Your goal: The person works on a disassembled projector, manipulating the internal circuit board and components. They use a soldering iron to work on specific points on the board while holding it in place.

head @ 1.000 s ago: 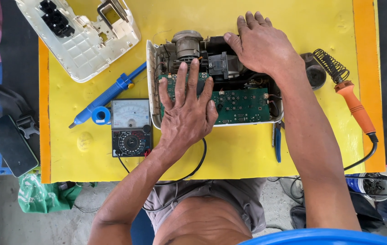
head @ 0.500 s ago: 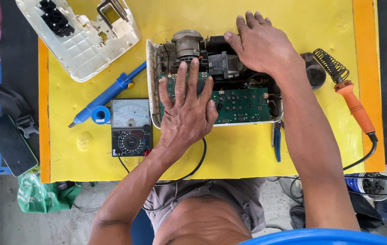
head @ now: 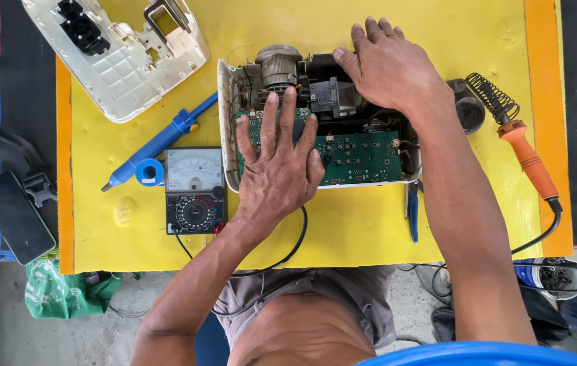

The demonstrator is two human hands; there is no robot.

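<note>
An opened device with a white base (head: pixel 225 102) lies on the yellow table (head: pixel 478 203), its green circuit board (head: pixel 363 156) and grey lens part (head: pixel 276 64) exposed. My left hand (head: pixel 278 169) lies flat on the left end of the board, fingers spread. My right hand (head: pixel 390 68) rests palm down on the dark parts at the device's far side, fingers together and curled over the top edge. Neither hand holds a tool.
The removed white cover (head: pixel 119 54) lies at the far left. A blue desoldering pump (head: pixel 160 139), tape roll (head: pixel 148 171) and analog multimeter (head: pixel 195 190) sit left of the device. An orange soldering iron (head: pixel 529 159) in its coil stand is at right, blue-handled pliers (head: pixel 413 213) near it.
</note>
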